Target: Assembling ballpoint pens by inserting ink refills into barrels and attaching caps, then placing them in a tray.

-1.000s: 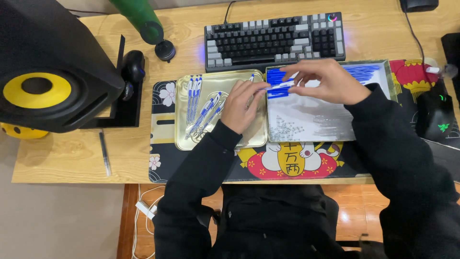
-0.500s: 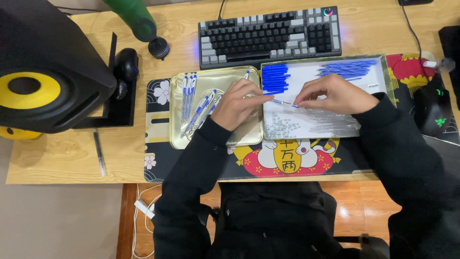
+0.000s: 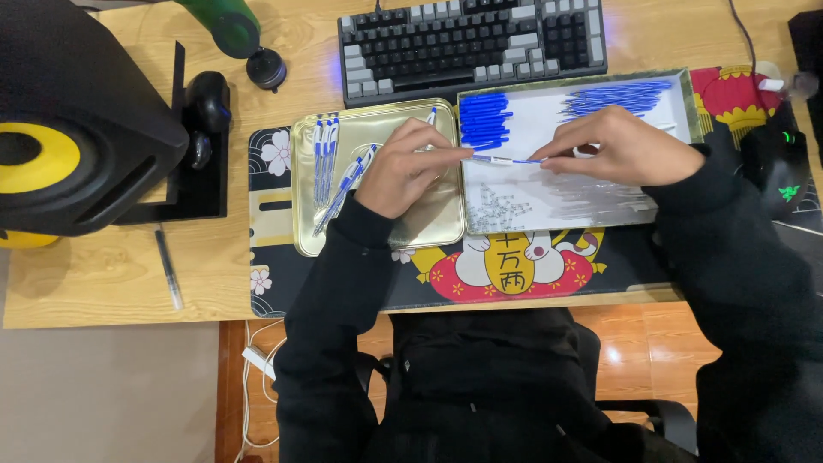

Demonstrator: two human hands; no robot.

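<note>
Blue-tipped pen [image 3: 506, 159] — level, between trays

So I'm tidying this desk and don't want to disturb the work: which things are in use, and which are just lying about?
In use:
left hand and right hand holding a pen
white tray of blue caps and refills
gold tray of finished pens

Lying about:
keyboard
speaker
mouse
green bottle
loose pen
</note>
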